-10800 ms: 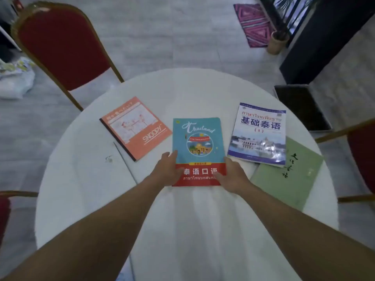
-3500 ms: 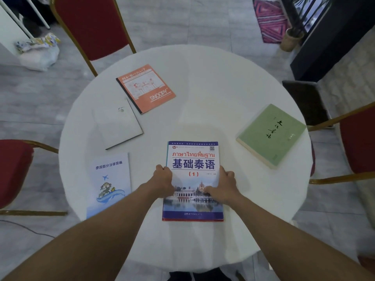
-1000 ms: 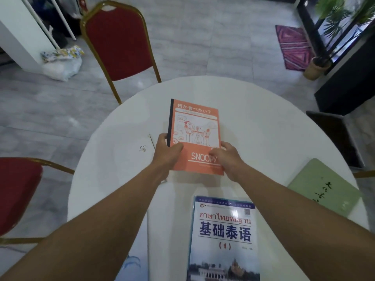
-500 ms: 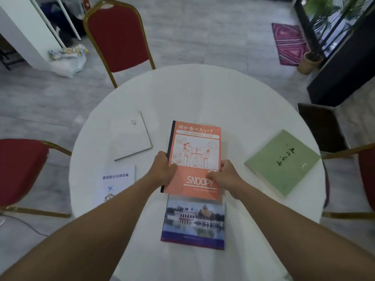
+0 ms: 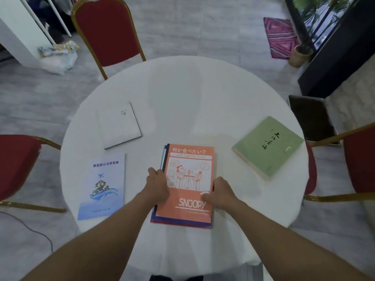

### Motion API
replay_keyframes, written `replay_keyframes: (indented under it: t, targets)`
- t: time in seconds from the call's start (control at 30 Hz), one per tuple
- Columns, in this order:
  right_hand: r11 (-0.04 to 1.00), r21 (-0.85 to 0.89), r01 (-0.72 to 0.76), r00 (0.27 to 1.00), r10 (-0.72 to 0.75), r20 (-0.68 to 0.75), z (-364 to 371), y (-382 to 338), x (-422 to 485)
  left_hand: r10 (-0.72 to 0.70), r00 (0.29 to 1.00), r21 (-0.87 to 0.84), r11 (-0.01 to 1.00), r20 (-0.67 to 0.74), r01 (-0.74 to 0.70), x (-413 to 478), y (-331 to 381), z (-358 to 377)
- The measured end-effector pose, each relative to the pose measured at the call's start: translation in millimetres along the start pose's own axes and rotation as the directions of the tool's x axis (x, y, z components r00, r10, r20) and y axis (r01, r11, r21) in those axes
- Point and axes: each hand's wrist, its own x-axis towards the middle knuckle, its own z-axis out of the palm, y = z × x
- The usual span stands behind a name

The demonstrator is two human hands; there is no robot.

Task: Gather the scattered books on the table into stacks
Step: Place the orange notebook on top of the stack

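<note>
A round white table (image 5: 182,94) is standing on a grey tiled floor (image 5: 182,27). Three red chairs with gold frames are sitting around it, one at the far side (image 5: 107,29). A pink patterned rug (image 5: 281,37) is lying beside a potted plant (image 5: 300,53) near a dark cabinet (image 5: 334,57).

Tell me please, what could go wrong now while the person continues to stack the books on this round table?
1. The orange Snoopy notebook lies a little offset on the book below it; blue edges show at its left. A slanted stack may slide as more books are added.
2. The green book lies close to the rim of the table on the right; a careless reach could push it off.
3. The white book nearly matches the tablecloth and could be overlooked.
</note>
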Motion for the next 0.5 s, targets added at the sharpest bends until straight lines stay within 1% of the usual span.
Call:
replay_keyframes:
  t: [0.1,0.17,0.23,0.3,0.4,0.5]
  targets:
    - [0.999,0.02,-0.027,1.0,0.027,-0.015,-2,-3,1,0.015,1.0,0.06,0.998,0.009,-0.016,0,-3,4]
    - [0.999,-0.034,-0.019,0.999,0.02,0.029,-2,-5,0,0.021,1.0,0.077,0.997,0.013,-0.021,1,-5,4]
    - [0.996,-0.088,-0.01,0.996,0.018,0.089,0,-6,0,0.002,1.0,0.047,0.999,0.022,-0.003,3,-6,3]
    - [0.994,-0.11,-0.014,0.994,0.025,0.106,3,-6,2,-0.021,1.0,0.001,1.0,0.016,0.021,3,-6,3]
    - [0.994,-0.106,-0.009,0.999,0.014,0.048,7,-5,5,-0.017,1.0,0.058,0.998,-0.004,0.017,2,-5,4]
    - [0.995,-0.102,-0.023,1.0,0.022,-0.01,12,-5,6,-0.015,1.0,0.048,0.999,-0.007,0.015,3,-5,5]
